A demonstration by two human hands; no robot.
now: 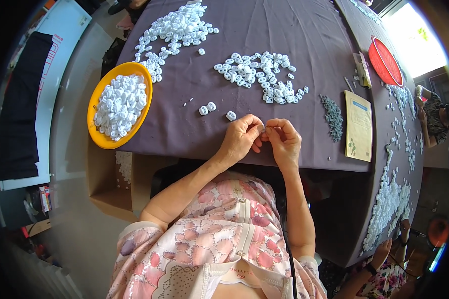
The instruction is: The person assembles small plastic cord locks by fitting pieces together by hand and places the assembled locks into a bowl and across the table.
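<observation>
Over the near edge of the table, my left hand and my right hand meet with thumbs and forefingers pinched together. Something tiny and pale may sit between the fingertips, but the fingers mostly cover it. Just beyond my left hand lies a single white oval plastic piece with dark marks on its top. Two similar pieces rest farther left. Ahead of my hands is a loose spread of such white pieces. Right of my right hand is a heap of small grey-green, screw-like parts.
An orange bowl full of white pieces stands at the left edge. Another heap lies at the far left. Right are a yellow packet, a red basket and more white pieces. Other people sit right; a cardboard box stands below left.
</observation>
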